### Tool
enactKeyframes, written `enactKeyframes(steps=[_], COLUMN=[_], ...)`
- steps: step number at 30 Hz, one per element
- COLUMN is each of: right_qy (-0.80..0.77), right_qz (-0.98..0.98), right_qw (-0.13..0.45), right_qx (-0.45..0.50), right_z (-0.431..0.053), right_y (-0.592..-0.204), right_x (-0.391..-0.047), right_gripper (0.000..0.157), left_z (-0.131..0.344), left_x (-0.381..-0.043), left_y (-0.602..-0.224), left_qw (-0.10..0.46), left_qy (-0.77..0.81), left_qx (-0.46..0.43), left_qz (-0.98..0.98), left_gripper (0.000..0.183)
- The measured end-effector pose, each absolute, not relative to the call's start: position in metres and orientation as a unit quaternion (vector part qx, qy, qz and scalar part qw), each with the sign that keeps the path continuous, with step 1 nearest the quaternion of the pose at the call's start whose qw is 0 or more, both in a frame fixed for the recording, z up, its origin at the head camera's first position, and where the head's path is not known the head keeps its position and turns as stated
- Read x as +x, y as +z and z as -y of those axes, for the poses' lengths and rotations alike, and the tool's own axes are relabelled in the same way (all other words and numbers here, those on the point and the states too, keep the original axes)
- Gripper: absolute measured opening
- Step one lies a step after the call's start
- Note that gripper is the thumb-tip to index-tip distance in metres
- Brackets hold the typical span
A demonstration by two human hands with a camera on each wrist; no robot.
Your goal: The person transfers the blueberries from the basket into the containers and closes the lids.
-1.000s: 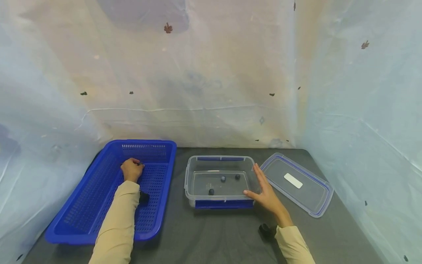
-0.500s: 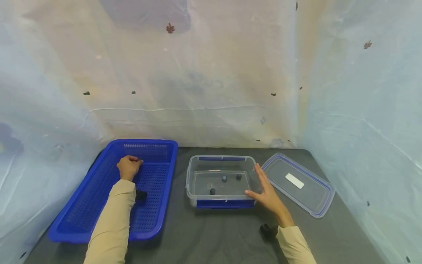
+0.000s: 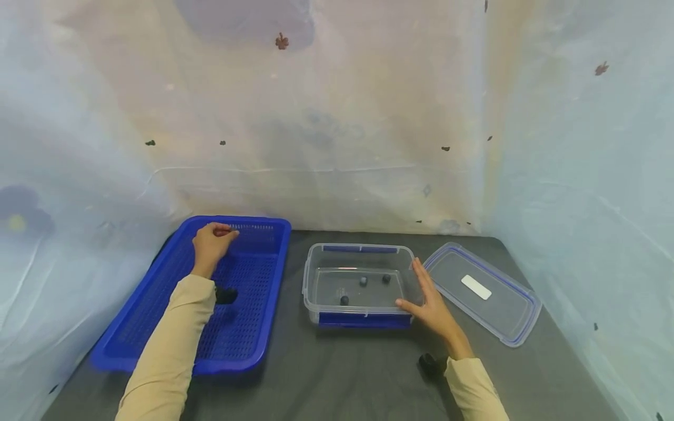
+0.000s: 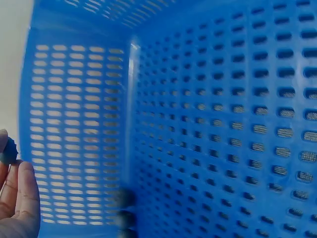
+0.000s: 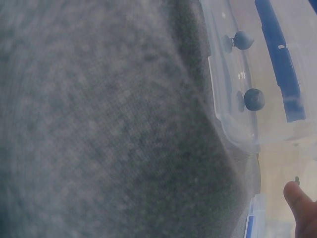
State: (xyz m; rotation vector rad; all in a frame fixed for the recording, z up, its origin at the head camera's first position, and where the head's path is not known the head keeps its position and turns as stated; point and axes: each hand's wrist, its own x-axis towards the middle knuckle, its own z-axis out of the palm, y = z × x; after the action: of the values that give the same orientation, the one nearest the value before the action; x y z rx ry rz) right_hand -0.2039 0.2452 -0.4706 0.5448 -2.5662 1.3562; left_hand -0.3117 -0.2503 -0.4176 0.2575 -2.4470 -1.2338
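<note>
Left hand (image 3: 210, 248) pinches a berry (image 4: 9, 151) above the basket (image 3: 239, 333), rim (image 3: 278, 275) between it and the box (image 3: 365, 320), where the right hand (image 3: 436, 310) rests straight-fingered, lid (image 3: 497, 310) just beside.

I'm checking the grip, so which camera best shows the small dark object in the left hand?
Left wrist, where the small dark object shows close-up, pinched in the left hand. Head: I can't make it out. Right wrist: none of it.

Pale, floral-printed sheeting (image 3: 358, 88) is spanning the upper frame, a yellow-centred flower print (image 3: 17, 221) showing at left edge; dark grey cloth (image 3: 326, 374) is covering the lower centre.
</note>
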Motion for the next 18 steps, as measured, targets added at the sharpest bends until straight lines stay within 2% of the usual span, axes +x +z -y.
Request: enactKeyframes(steps=[8, 18], right_qy=[0.457, 0.467], right_qz=[0.868, 0.862], right_qw=[0.087, 0.087], right_qx=[0.175, 0.175], right_z=[-0.247, -0.246], right_y=[-0.473, -0.477], right_x=[-0.207, -0.209], right_gripper=[0.097, 0.097], left_z=[0.242, 0.227], left_x=[-0.303, -0.285], left_y=[-0.396, -0.369], left_qw=[0.178, 0.185], left_qy=[-0.441, -0.479], left_qx=[0.086, 0.033], left_qz=[0.875, 0.858], left_gripper=[0.033, 0.038])
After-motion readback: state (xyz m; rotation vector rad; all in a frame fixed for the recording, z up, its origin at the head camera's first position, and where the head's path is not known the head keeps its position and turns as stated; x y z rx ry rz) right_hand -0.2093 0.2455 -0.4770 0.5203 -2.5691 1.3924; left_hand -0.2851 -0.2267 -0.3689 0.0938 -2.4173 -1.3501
